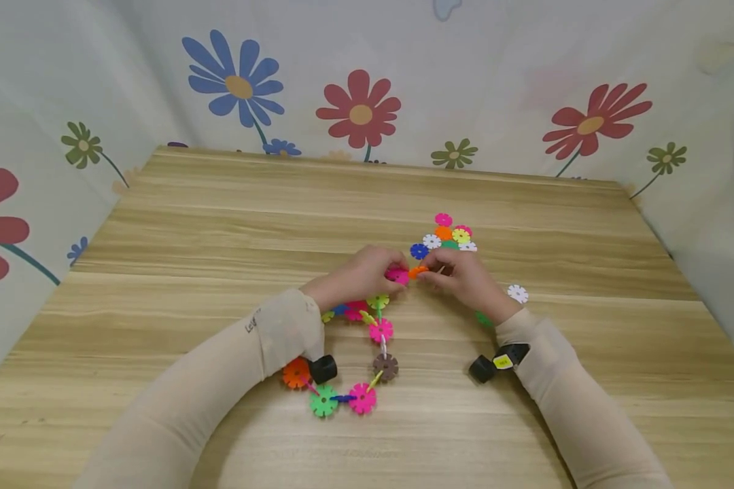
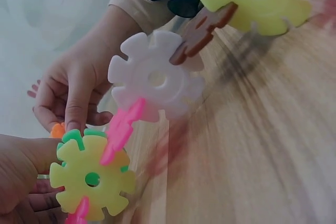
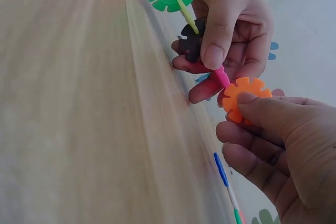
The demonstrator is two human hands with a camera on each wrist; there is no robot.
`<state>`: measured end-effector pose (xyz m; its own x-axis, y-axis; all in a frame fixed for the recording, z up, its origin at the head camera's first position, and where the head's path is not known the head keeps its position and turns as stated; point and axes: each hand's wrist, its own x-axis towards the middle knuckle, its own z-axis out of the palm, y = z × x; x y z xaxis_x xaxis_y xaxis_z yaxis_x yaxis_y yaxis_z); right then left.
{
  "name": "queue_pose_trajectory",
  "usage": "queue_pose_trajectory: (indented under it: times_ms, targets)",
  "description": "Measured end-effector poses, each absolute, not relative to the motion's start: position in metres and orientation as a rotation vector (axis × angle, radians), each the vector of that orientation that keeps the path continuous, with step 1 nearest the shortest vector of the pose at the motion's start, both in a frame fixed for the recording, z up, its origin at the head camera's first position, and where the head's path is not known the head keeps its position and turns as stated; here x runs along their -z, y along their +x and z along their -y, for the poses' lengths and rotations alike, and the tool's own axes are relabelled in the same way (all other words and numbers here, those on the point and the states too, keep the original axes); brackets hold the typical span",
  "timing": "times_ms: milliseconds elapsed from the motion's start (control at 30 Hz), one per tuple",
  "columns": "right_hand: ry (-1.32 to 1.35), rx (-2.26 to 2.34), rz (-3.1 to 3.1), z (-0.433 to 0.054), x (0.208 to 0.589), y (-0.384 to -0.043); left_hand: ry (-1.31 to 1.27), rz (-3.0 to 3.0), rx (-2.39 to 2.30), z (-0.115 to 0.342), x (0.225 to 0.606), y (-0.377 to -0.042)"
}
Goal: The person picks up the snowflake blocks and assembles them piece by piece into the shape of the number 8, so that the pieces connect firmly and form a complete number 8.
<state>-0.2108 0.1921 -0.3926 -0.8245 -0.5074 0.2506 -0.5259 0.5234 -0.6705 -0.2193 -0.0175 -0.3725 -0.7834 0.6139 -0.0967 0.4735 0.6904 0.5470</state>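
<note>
Head view: left hand (image 1: 370, 269) pinches pink disc (image 1: 399, 276), right hand (image 1: 468, 277) pinches orange disc (image 1: 416, 272); probably light, stiff, best held by edges.

Left hand (image 1: 374, 270) left of orange disc (image 1: 417, 272), curled in pinch. Right hand (image 1: 463, 277) at disc's right edge, pinching it, thumb (image 3: 257, 104) over face. Forearms (image 1: 211, 377) slant in from disc's near side.
</note>
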Motion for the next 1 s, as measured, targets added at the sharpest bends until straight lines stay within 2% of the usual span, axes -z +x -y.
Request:
queue_pose_trajectory:
  times_ms: [233,633,867,1000]
  targets:
    - [0.952,-1.151,2.715,-0.192,0.393,-0.211,0.850,-2.614,-0.772,0.017,0.373,-0.219]
    - [0.888,-1.326,2.699,-0.185,0.401,-0.208,0.868,-2.635,-0.799,0.015,0.371,-0.215]
    - [0.850,-1.242,2.792,-0.186,0.393,-0.213,0.738,-2.591,-0.963,0.018,0.372,-0.216]
    - [0.736,-1.204,2.845,-0.196,0.384,-0.218,0.685,-2.569,-1.050,0.019,0.373,-0.218]
